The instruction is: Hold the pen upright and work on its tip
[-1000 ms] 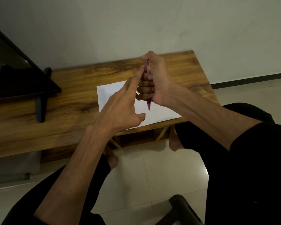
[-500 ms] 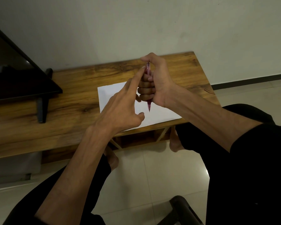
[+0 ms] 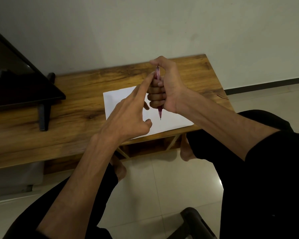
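My right hand [image 3: 166, 87] grips a pink pen [image 3: 159, 113] in a fist, upright, with its tip pointing down above a white sheet of paper [image 3: 169, 122]. The pen's upper end shows above the curled fingers, under the thumb. My left hand [image 3: 128, 116] is beside it with the index finger stretched out, its tip touching the pen's upper part. Its thumb and the other fingers are loosely bent and hold nothing. The paper lies flat on a wooden table [image 3: 79, 94], partly hidden by both hands.
A black monitor [image 3: 16, 80] on a dark stand [image 3: 43, 116] fills the table's left side. A pale wall rises behind the table. My legs in black trousers and bare feet [image 3: 186, 150] rest on the tiled floor below. A dark chair part [image 3: 195, 221] shows at the bottom.
Both hands have held nearly the same pose. The left index finger stays at the pen's upper end, and the pen remains upright in the right fist.
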